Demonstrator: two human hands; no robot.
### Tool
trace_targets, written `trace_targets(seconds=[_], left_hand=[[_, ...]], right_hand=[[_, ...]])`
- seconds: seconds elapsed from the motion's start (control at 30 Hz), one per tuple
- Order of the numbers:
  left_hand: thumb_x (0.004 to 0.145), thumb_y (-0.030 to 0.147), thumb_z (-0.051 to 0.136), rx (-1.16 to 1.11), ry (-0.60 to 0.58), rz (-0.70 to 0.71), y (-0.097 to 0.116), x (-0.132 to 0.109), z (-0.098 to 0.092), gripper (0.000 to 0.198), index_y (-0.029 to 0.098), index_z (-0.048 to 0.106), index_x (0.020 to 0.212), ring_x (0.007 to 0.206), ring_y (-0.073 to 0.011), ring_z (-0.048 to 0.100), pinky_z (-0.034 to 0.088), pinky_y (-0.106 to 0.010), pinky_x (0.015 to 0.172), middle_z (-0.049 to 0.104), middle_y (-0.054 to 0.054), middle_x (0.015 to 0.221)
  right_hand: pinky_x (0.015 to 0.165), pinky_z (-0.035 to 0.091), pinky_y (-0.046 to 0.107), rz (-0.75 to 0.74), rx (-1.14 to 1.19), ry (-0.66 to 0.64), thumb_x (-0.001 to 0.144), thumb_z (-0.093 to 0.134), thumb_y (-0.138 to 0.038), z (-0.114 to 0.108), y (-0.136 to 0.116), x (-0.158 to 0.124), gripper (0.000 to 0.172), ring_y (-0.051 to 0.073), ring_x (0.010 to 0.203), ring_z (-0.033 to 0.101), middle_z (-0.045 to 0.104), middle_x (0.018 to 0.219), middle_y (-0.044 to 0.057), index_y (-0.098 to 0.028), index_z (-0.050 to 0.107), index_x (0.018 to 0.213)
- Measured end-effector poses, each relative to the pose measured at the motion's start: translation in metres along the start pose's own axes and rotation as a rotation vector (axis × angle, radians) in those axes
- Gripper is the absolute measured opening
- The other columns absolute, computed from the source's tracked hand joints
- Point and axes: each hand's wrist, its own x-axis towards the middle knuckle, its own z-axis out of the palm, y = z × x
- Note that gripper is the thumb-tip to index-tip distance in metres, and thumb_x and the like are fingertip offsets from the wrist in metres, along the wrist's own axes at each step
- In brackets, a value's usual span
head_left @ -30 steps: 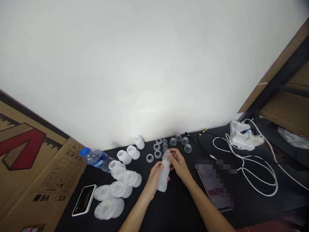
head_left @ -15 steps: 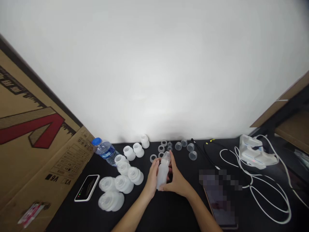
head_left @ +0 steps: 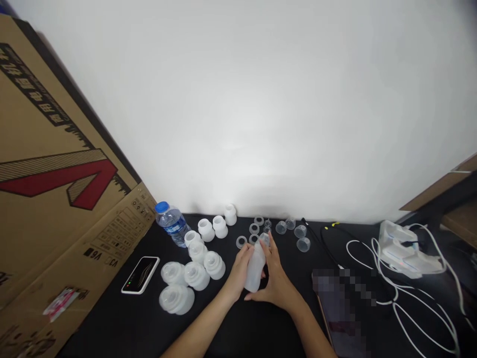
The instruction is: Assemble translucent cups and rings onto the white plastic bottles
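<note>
A translucent white baby bottle (head_left: 255, 271) with a clear cap (head_left: 264, 239) is held tilted above the black table. My left hand (head_left: 239, 272) is closed around the bottle's left side. My right hand (head_left: 276, 278) has its fingers on the cap and upper right side, while its thumb stands apart near the bottle's base. Just beyond the hands lie several clear rings (head_left: 241, 242), partly hidden by the fingers. Several clear dome caps (head_left: 303, 244) lie to the right of the rings. White bottle parts (head_left: 196, 276) with wide rims stand in a group to the left.
A blue-capped water bottle (head_left: 173, 224) and a white-framed device (head_left: 140, 275) stand and lie at the left, beside a large cardboard box (head_left: 112, 233). To the right are a phone (head_left: 341, 318), a white power strip (head_left: 406, 251) and looped white cables (head_left: 421, 288). A white wall (head_left: 238, 124) rises behind.
My right thumb has come away from the bottle's base, and the right fingers have shifted over the cap. My left hand keeps its hold. The whole view has turned slightly.
</note>
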Motion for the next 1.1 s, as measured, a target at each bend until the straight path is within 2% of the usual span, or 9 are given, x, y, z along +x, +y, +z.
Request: trace_targets(seconds=[0.13,0.23,0.33,0.47,0.53,0.63,0.7,0.93,1.1], left_hand=[[0.092,0.066,0.072,0.000,0.016,-0.017,-0.0001,-0.0012,0.0014,0.046,0.022,0.058,0.100,0.053,-0.0166,0.067,0.052,-0.026,0.051,0.074,0.000,0.076],[0.093,0.067,0.069,-0.014,-0.005,-0.040,-0.0001,-0.0016,0.0019,0.050,0.022,0.062,0.114,0.054,-0.0177,0.069,0.053,-0.028,0.053,0.077,-0.002,0.081],[0.094,0.067,0.067,-0.014,-0.051,-0.038,-0.0001,-0.0016,0.0007,0.060,0.022,0.059,0.133,0.056,-0.0190,0.069,0.055,-0.030,0.056,0.078,-0.004,0.086],[0.098,0.063,0.061,0.031,-0.083,-0.003,-0.0012,-0.0018,-0.0028,0.065,0.024,0.050,0.149,0.057,-0.0195,0.068,0.055,-0.031,0.056,0.078,-0.004,0.090],[0.100,0.060,0.057,0.063,-0.076,0.002,-0.0020,-0.0018,-0.0042,0.066,0.025,0.045,0.155,0.057,-0.0196,0.068,0.056,-0.032,0.056,0.077,-0.004,0.089],[0.100,0.058,0.055,0.089,-0.060,-0.010,-0.0035,-0.0013,-0.0047,0.065,0.024,0.043,0.155,0.055,-0.0193,0.067,0.056,-0.031,0.056,0.076,-0.003,0.085],[0.100,0.058,0.054,0.079,-0.068,-0.023,-0.0046,-0.0007,-0.0042,0.065,0.024,0.042,0.154,0.054,-0.0187,0.066,0.056,-0.030,0.055,0.076,-0.003,0.084],[0.099,0.061,0.054,0.023,-0.087,-0.023,-0.0047,-0.0030,-0.0003,0.067,0.024,0.041,0.153,0.054,-0.0176,0.066,0.055,-0.029,0.055,0.076,-0.003,0.084],[0.098,0.062,0.055,0.015,-0.073,-0.029,-0.0015,-0.0068,0.0006,0.069,0.023,0.040,0.154,0.053,-0.0183,0.066,0.055,-0.029,0.055,0.076,-0.003,0.082]], right_hand=[[0.125,0.043,0.063,0.001,0.052,0.026,0.058,0.110,-0.042,0.0002,0.0000,0.0004,0.158,0.046,0.169,0.009,-0.009,0.183,0.013,-0.043,0.003,0.175],[0.119,0.052,0.057,0.005,0.111,0.047,0.059,0.109,-0.035,-0.0006,-0.0021,0.0006,0.161,0.044,0.166,0.024,-0.006,0.182,0.015,-0.044,-0.002,0.175],[0.119,0.052,0.056,0.001,0.134,0.051,0.058,0.109,-0.032,-0.0016,-0.0036,0.0004,0.160,0.043,0.163,0.033,-0.004,0.181,0.015,-0.044,0.000,0.175],[0.122,0.048,0.056,0.016,0.118,0.031,0.060,0.104,-0.024,-0.0004,-0.0030,-0.0005,0.157,0.042,0.163,0.033,-0.005,0.181,0.014,-0.043,-0.003,0.174],[0.124,0.046,0.057,0.027,0.090,0.021,0.063,0.099,-0.021,0.0016,-0.0021,-0.0011,0.154,0.043,0.165,0.029,-0.005,0.182,0.015,-0.040,-0.005,0.175],[0.126,0.042,0.059,0.037,0.029,0.020,0.063,0.095,-0.018,0.0043,-0.0014,-0.0019,0.151,0.045,0.168,0.018,-0.004,0.182,0.017,-0.035,-0.005,0.176],[0.125,0.043,0.060,0.054,-0.004,0.017,0.062,0.093,-0.017,0.0049,-0.0019,-0.0021,0.153,0.047,0.168,0.016,-0.005,0.183,0.017,-0.034,-0.007,0.176],[0.119,0.051,0.058,0.036,0.086,0.032,0.057,0.087,-0.008,0.0042,-0.0050,-0.0025,0.152,0.046,0.165,0.026,-0.005,0.182,0.016,-0.038,-0.005,0.175],[0.117,0.052,0.058,0.037,0.070,0.022,0.055,0.091,-0.009,0.0069,-0.0030,-0.0039,0.156,0.047,0.159,0.039,-0.003,0.180,0.020,-0.037,-0.005,0.175]])
